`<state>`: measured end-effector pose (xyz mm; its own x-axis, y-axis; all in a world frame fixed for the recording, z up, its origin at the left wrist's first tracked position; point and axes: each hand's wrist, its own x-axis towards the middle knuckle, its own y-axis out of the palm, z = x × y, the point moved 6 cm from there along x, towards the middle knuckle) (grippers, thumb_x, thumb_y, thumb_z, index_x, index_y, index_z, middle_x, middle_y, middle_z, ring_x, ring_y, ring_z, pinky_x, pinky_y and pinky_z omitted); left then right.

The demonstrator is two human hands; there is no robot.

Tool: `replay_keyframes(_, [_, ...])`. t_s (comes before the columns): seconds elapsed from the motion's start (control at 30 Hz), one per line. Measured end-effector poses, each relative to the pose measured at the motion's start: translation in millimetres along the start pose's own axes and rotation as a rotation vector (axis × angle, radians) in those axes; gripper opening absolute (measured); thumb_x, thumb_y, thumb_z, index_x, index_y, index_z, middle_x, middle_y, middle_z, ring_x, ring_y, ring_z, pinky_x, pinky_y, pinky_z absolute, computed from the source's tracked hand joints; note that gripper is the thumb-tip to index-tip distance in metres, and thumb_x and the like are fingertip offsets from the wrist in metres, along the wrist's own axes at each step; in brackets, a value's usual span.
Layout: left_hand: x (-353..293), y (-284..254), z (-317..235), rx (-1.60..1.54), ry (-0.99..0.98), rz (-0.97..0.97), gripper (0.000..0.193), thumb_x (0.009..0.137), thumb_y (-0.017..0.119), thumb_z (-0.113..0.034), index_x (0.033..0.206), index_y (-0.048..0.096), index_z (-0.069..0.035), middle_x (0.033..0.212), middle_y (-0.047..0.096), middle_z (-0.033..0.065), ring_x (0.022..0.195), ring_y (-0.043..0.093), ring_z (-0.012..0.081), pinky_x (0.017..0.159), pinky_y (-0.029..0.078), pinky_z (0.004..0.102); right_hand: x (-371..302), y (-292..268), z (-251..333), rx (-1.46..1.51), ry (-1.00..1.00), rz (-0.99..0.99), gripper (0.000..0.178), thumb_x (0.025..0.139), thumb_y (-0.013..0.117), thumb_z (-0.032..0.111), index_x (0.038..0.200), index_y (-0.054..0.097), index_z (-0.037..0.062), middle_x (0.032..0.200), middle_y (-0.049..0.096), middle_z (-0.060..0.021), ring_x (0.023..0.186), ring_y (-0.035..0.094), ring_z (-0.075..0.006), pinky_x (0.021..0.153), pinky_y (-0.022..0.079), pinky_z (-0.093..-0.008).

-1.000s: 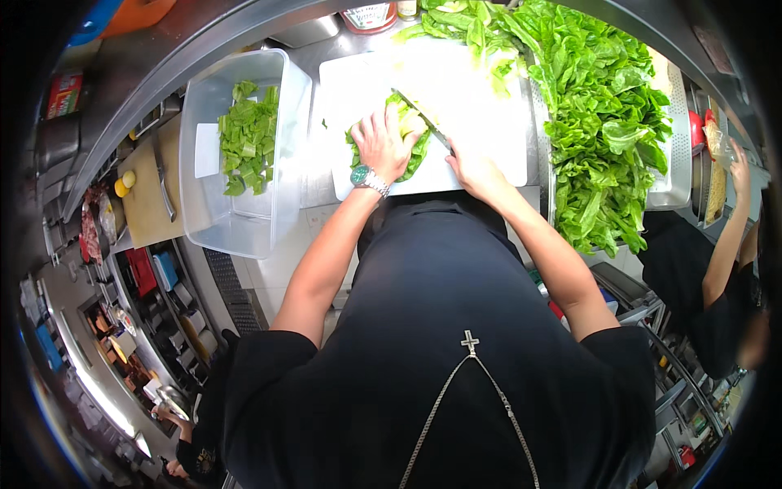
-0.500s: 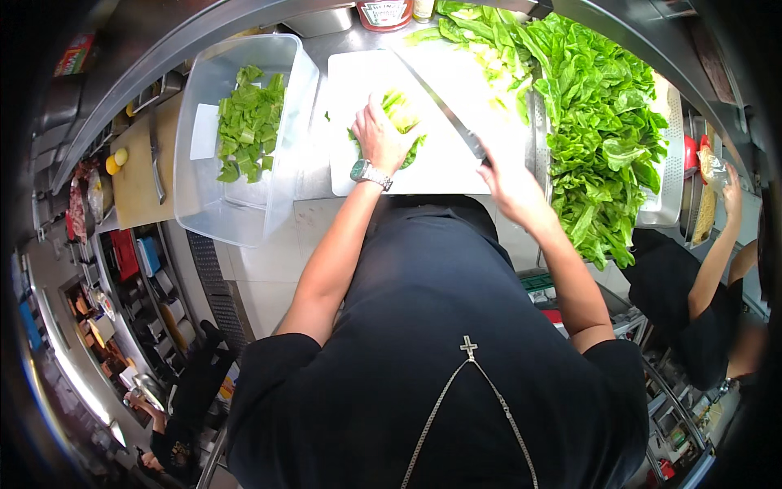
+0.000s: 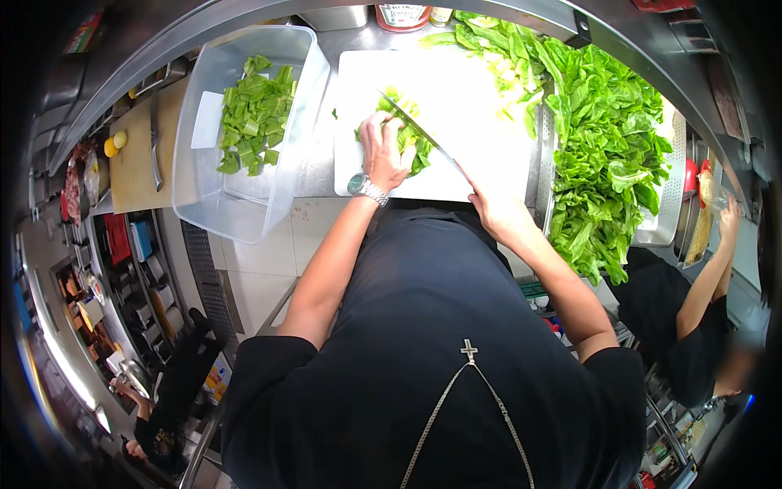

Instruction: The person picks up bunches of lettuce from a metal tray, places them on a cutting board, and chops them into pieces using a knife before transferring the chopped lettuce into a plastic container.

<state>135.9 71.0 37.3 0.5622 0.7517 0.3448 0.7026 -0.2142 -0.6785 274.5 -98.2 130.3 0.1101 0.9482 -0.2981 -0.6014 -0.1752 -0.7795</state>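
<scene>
My left hand, with a wristwatch on the wrist, presses down on a bunch of green leafy vegetable lying on a white cutting board. My right hand grips the handle of a long knife, whose blade lies across the greens just right of my left fingers. A clear plastic tub at the left of the board holds chopped green pieces.
A big heap of whole leafy greens fills a metal tray right of the board. A wooden board with a knife lies far left. Another person's arm reaches up at the right. Shelves with containers lie lower left.
My right hand has drawn back toward my body and the knife blade has come over the greens. My left hand has stayed on the bunch.
</scene>
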Motion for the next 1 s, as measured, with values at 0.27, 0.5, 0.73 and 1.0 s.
replay_keyframes(0.27, [7,0,-5,0.042,-0.003,-0.025,0.032,0.076,0.06,-0.015,0.107,0.057,-0.006,0.117,0.05,0.0152,0.112,0.046,0.0367,0.101,0.035,0.0508,-6,-19,14,-0.068,-0.041,-0.021,0.063,0.096,0.056,0.013,0.154,0.033,0.0222,0.093,0.065,-0.0254,0.08,0.064,-0.042,0.074,0.052,-0.0492])
replay_keyframes(0.5, [11,1,-7,0.048,0.012,0.026,0.036,0.073,0.065,-0.013,0.107,0.057,-0.006,0.118,0.051,0.0144,0.115,0.046,0.0361,0.102,0.035,0.0494,64,33,-5,0.003,-0.181,-0.248,0.061,0.094,0.059,0.012,0.151,0.04,0.0205,0.109,0.066,-0.023,0.097,0.065,-0.0378,0.086,0.052,-0.0449])
replay_keyframes(0.73, [1,-31,-12,0.083,0.114,-0.011,0.06,0.074,0.079,-0.027,0.125,0.056,-0.007,0.138,0.049,0.0163,0.127,0.043,0.0384,0.109,0.031,0.0533,62,36,-15,0.094,-0.096,-0.282,0.051,0.094,0.06,0.015,0.144,0.051,0.0183,0.108,0.067,-0.0216,0.102,0.064,-0.0366,0.089,0.05,-0.0449])
replay_keyframes(1.0, [-25,-36,-21,0.098,0.062,0.093,0.1,0.065,0.088,-0.046,0.146,0.037,-0.017,0.149,0.027,0.0237,0.139,0.027,0.0462,0.111,0.027,0.0593,30,14,-15,0.076,0.031,-0.133,0.057,0.095,0.06,0.015,0.149,0.042,0.015,0.097,0.067,-0.0212,0.09,0.065,-0.0379,0.083,0.051,-0.0433])
